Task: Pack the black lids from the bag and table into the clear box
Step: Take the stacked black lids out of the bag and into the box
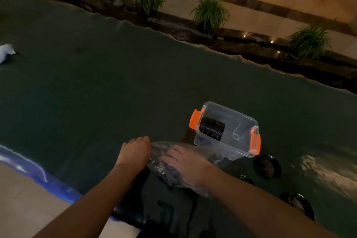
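A clear box (242, 121) with orange latches stands on the dark table, holding a row of black lids (212, 128) on edge at its left end. Just in front of it lies a clear plastic bag (164, 170) with black lids inside. My left hand (135, 152) rests at the bag's left end, fingers closed on the plastic. My right hand (185, 162) is inside the bag, lying over the lids; whether it grips one is hidden. Loose black lids (267, 166) lie on the table right of the box, and another black lid (298, 206) lies nearer me.
The table (96, 92) has a dark green cover with a wavy far edge. A white crumpled object (6, 52) lies at the far left. Potted plants (210, 11) and a dark ledge run beyond the table. A blue table edge (38, 176) is at the near left.
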Tool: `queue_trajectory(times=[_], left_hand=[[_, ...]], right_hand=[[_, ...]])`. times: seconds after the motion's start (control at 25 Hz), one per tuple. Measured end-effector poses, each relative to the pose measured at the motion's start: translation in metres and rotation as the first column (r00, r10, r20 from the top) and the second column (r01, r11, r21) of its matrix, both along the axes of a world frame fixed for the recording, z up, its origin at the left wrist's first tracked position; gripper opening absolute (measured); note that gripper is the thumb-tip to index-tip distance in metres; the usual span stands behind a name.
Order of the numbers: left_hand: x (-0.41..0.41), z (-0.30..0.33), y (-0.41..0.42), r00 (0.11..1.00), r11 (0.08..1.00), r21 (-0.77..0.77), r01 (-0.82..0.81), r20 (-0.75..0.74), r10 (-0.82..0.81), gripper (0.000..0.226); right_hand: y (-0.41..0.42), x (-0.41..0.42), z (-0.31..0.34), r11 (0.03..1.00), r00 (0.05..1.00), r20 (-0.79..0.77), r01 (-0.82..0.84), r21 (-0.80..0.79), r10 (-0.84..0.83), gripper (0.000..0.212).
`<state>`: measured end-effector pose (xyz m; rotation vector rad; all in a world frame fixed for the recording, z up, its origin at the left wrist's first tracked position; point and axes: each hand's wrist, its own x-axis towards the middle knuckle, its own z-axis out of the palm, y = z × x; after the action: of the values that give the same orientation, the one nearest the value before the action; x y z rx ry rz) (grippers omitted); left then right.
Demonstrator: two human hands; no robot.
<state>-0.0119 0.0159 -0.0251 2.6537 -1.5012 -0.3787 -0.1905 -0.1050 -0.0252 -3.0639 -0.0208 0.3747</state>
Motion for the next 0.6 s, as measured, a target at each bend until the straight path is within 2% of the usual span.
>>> queue_trajectory(times=[0.08,0.12,0.2,0.28,0.36,0.4,0.48,0.6], left_hand=[[0.002,0.000,-0.001,0.999,0.999,0.036,0.012,0.033,-0.013,0.008],[0.004,0.000,-0.002,0.999,0.999,0.050,0.012,0.049,-0.015,0.008],[0.008,0.001,-0.002,0.998,0.998,0.061,0.010,0.058,-0.014,0.007],[0.010,0.003,-0.003,0.999,0.998,0.065,0.012,0.049,-0.015,0.006],[0.013,0.005,-0.002,0.999,0.997,0.070,0.014,0.040,-0.017,0.006],[0.014,0.005,-0.001,0.999,0.997,0.076,0.013,0.035,-0.016,0.008],[0.016,0.008,0.001,0.999,0.996,0.090,0.009,0.032,-0.012,0.011],[0.023,0.015,0.009,0.998,0.996,0.088,-0.021,0.053,0.016,0.017]], right_hand=[[0.001,-0.004,0.008,0.998,0.999,0.033,0.002,0.057,-0.004,0.053],[0.002,-0.006,0.011,0.999,0.999,0.034,-0.032,0.029,0.031,0.048],[0.005,-0.016,0.022,0.997,0.997,0.033,-0.074,0.035,0.073,0.046],[0.002,-0.031,0.031,0.994,0.992,0.056,-0.110,-0.007,0.111,0.051],[-0.001,-0.043,0.043,0.997,0.989,0.136,-0.053,-0.051,0.059,0.055],[-0.003,-0.048,0.050,1.000,0.988,0.153,0.008,0.026,-0.011,0.058],[-0.009,-0.059,0.061,0.984,0.989,0.080,0.116,0.134,-0.128,0.068],[-0.019,-0.077,0.070,0.966,0.969,0.118,0.194,0.170,-0.216,0.081]])
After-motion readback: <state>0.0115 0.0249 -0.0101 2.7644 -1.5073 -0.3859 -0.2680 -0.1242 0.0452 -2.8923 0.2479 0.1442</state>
